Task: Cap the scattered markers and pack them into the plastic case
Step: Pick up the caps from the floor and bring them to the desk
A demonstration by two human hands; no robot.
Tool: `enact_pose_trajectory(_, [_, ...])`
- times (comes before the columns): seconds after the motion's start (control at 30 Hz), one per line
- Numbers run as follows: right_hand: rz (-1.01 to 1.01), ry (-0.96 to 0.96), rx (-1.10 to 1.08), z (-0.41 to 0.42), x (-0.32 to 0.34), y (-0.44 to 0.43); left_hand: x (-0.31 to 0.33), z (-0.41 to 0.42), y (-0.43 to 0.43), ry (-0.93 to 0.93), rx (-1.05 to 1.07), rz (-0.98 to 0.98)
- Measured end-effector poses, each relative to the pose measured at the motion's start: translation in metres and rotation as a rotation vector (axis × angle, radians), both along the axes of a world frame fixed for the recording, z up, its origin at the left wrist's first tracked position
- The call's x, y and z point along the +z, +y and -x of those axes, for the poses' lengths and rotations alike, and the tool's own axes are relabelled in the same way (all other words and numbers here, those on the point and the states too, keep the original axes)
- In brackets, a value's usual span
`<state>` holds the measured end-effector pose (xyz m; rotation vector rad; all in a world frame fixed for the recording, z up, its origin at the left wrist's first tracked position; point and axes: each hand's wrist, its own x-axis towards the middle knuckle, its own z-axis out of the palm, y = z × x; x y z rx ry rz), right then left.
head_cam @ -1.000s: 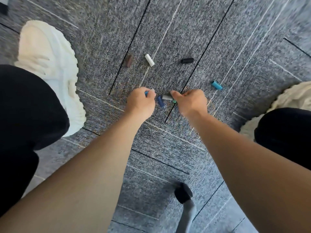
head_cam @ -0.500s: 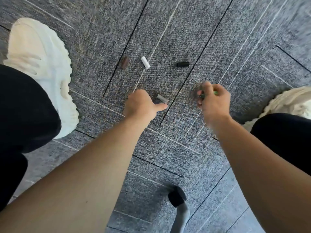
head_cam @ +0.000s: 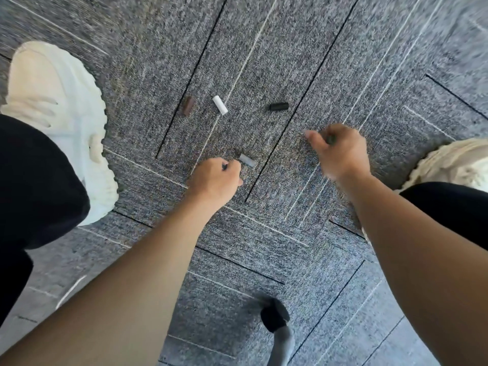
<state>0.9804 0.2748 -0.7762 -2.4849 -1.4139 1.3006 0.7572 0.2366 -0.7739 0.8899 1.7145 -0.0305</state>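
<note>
The right hand (head_cam: 340,154) grips a small dark green plastic piece (head_cam: 330,139); the left hand (head_cam: 216,178) is curled, and I cannot tell if it holds anything.

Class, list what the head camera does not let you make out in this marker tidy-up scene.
All in the head view:
1. Inside the left hand: curled fingers hide whatever it may hold.
2. The green piece gripped by the right hand: motion blur and fingers hide whether it is a cap or a marker.
3. The plastic case: nowhere in frame.
4. The right shoe: cut off by the right edge.
</note>
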Motion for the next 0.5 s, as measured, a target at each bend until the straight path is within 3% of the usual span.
enact_pose_trajectory(0.07, [-0.029, 0.155, -0.076, 0.006, 0.003, 0.002, 0.001, -0.004, 0.001, -0.094, 0.107, -0.01])
enact_pose_trajectory(0.13, [-0.05, 0.343, -0.288, 0.015, 0.006, 0.007, 0.002, -0.008, 0.003, -0.12, 0.145, -0.001])
enact_pose_trajectory(0.23, [-0.053, 0.49, -0.453, 0.028, 0.012, 0.018, 0.0, -0.017, 0.006, -0.049, 0.039, -0.029])
enact_pose_trajectory(0.4, [-0.102, 0.379, -0.323, 0.046, 0.011, 0.04, -0.011, -0.026, 0.022, 0.222, -0.005, -0.055])
enact_pose_trajectory(0.5, [-0.071, 0.182, 0.002, 0.048, 0.012, 0.059, -0.018, -0.025, 0.025, 0.274, -0.039, -0.049])
